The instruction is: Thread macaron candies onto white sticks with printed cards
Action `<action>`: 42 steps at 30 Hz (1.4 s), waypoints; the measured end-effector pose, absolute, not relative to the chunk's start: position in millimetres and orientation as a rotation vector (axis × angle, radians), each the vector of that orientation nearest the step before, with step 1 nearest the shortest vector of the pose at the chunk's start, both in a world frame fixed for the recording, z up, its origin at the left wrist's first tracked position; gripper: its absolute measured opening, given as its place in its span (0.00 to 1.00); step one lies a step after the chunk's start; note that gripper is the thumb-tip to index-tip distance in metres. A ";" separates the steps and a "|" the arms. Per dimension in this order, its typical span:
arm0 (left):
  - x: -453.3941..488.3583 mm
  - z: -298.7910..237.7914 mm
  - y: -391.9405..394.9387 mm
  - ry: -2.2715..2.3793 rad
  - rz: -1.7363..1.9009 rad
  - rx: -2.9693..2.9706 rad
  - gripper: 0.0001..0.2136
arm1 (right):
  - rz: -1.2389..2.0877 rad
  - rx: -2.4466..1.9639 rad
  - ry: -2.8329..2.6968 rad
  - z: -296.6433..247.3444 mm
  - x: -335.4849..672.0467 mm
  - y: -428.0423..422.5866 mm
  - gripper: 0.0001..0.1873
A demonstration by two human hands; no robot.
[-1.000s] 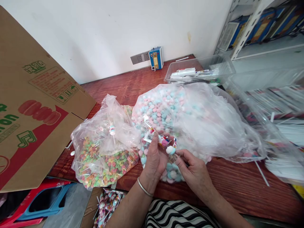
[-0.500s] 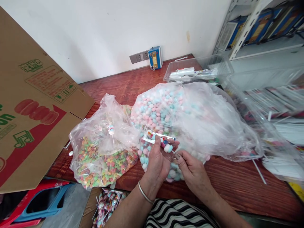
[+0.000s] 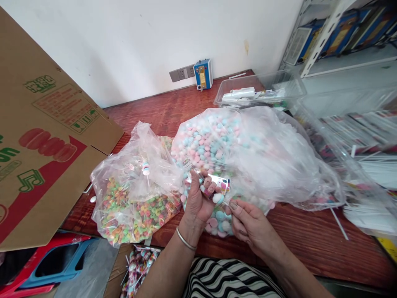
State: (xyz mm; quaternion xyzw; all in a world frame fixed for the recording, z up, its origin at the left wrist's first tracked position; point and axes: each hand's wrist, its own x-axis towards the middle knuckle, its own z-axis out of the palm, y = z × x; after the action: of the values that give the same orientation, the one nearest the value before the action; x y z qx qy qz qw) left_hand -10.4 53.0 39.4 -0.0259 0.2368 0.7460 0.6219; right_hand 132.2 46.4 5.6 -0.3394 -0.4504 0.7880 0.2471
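My left hand (image 3: 198, 203) is closed round a small printed candy wrapper (image 3: 218, 181) with a white and pink sweet (image 3: 217, 198) at its lower end. My right hand (image 3: 248, 221) sits just right of it, thumb and fingers pinched on a thin white stick (image 3: 226, 203) under the sweet. Both hands hover over the near edge of a big clear bag of pink, blue and white sweets (image 3: 217, 140). Left of it lies a smaller clear bag of multicoloured ring sweets (image 3: 136, 207).
A large cardboard flap (image 3: 46, 136) rises on the left. A clear plastic tub (image 3: 257, 93) stands at the back, with clear bags of white sticks (image 3: 366, 165) on the right. A blue box (image 3: 203, 74) leans on the wall. Wrapped lollipops (image 3: 139, 269) lie below the table (image 3: 310, 240) edge.
My left hand has turned the wrapper from pointing up-left to lying across to the right, and closed its fingers over it. My right hand has shifted slightly lower.
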 end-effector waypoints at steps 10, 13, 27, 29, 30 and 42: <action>17.0 42.1 50.3 0.664 1.714 -0.021 0.15 | 0.847 -0.932 -2.037 5.3 127.8 41.9 0.12; 12.0 42.3 51.8 0.744 1.760 -0.036 0.14 | 0.454 -0.891 -2.139 5.1 128.4 46.0 0.12; 3.3 48.1 56.0 0.900 1.792 -0.055 0.13 | 0.711 -0.919 -2.090 4.6 130.6 45.1 0.12; 5.1 48.0 54.9 0.887 1.792 -0.043 0.12 | 0.549 -0.915 -2.086 3.4 129.3 45.2 0.18; 5.8 47.8 54.4 0.882 1.792 -0.037 0.11 | 0.501 -0.890 -2.106 2.5 128.9 45.7 0.22; 19.5 47.1 49.7 1.055 1.834 0.062 0.13 | 0.617 -0.686 -2.290 3.2 132.3 56.7 0.26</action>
State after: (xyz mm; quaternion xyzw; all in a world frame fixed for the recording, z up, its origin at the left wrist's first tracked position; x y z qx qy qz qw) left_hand 19.5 49.7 47.1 0.0256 0.4343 0.7551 0.4904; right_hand 132.3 56.7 3.2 -0.2621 -0.8757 0.2358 0.3299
